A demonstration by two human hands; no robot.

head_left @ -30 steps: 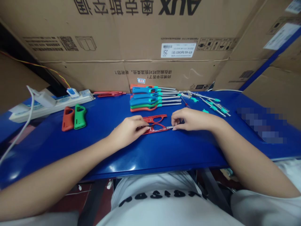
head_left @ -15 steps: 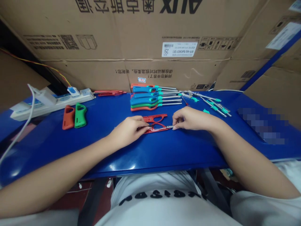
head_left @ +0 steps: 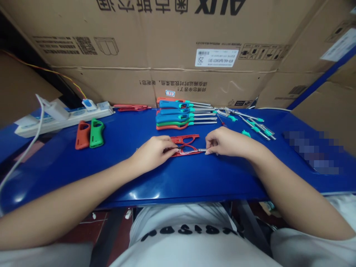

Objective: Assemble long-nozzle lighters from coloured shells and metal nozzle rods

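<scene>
Red plastic lighter half-shell (head_left: 191, 152) lies open on the glossy blue tabletop (head_left: 194, 181)

The half-shell sits near the middle, a looped trigger opening in its slim body; a thin white wire (head_left: 185, 152) runs along it, and a slender silvery metal tube (head_left: 202, 150) extends from its narrow end. Its long axis runs left to right, the tube pointing right and very slightly away from the person. Just beyond it, roughly parallel, lies a second red plastic half-shell (head_left: 178, 140).

The left hand (head_left: 157, 152), back upward, covers the wide end, thumb and fingers closed in a pinch on a small black part (head_left: 180, 147). The right hand (head_left: 222, 142) bends inward at the wrist, other fingers curled, thumb and forefinger nipped together on the tube's tip. Both forearms slant in from the lower corners
</scene>
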